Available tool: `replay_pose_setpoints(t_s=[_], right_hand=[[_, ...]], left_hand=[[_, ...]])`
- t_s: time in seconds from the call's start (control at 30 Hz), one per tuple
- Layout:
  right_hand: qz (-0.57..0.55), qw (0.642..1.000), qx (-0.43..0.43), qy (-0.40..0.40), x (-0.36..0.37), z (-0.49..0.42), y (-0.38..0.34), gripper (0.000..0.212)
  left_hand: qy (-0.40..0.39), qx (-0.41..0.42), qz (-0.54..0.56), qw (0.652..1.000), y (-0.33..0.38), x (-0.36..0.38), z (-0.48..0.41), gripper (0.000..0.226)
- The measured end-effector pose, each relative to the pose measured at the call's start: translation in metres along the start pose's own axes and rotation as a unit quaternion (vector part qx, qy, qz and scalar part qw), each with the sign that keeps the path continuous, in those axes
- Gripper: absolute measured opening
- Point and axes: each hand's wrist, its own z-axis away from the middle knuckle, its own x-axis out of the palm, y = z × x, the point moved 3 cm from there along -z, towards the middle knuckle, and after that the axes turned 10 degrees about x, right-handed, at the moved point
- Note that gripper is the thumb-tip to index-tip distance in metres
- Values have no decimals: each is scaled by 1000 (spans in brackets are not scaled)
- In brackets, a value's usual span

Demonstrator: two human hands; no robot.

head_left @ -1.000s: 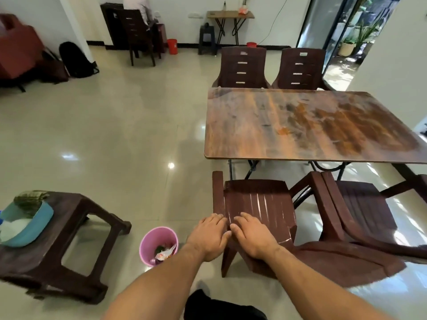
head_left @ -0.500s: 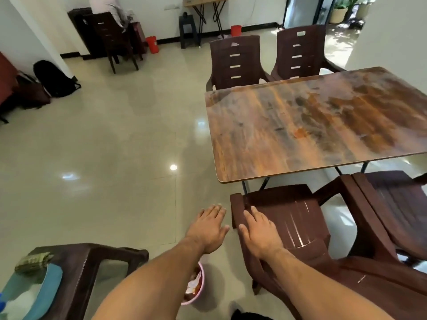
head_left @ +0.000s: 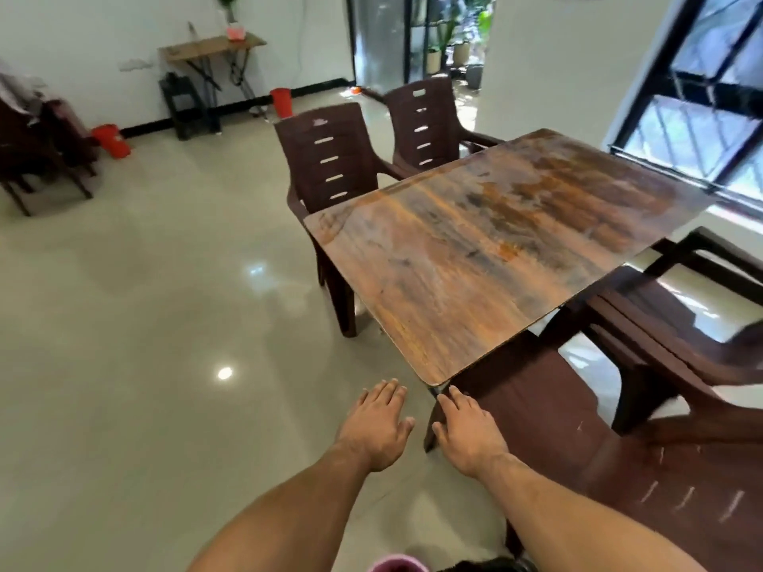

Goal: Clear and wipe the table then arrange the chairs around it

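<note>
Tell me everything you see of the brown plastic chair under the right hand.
The dark brown plastic chair stands upright at the near corner of the wooden table, seat partly tucked beneath its top. Its slotted backrest is nearest the camera. The right hand rests on its left edge, fingers straight; the left hand is off it.

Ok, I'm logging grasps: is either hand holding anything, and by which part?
Nothing is gripped. The left hand hovers free above the floor; the right hand rests straight fingers on the edge of the near chair.
</note>
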Motion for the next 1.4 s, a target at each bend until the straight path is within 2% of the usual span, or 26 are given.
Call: replay_pose_setpoints(t_s=[0.17, 0.33, 0.53, 0.73, 0.97, 1.07, 1.23, 1.4], right_hand=[[9, 999, 38, 12, 8, 17, -79, 60], [8, 996, 92, 13, 11, 15, -118, 61], [9, 991, 131, 17, 4, -19, -134, 63], [-49, 980, 188, 38, -18, -93, -124, 65], [-101, 969, 226, -7, -37, -173, -122, 51], [-110, 963, 245, -39, -32, -191, -135, 60], [-124, 950, 283, -44, -30, -216, -164, 67], [-132, 938, 310, -78, -36, -235, -197, 72]], left_hand=[[-18, 70, -44, 996, -79, -40, 14, 67], [3, 129, -46, 991, -114, -69, 2, 66], [-24, 153, -55, 986, -151, -81, -31, 67], [-31, 195, -101, 975, -179, -117, -116, 69], [-130, 198, -163, 958, -213, -141, -208, 73], [-180, 194, -181, 947, -224, -143, -237, 75], [-252, 196, -219, 922, -242, -154, -271, 73], [-293, 226, -235, 899, -277, -155, -283, 75]])
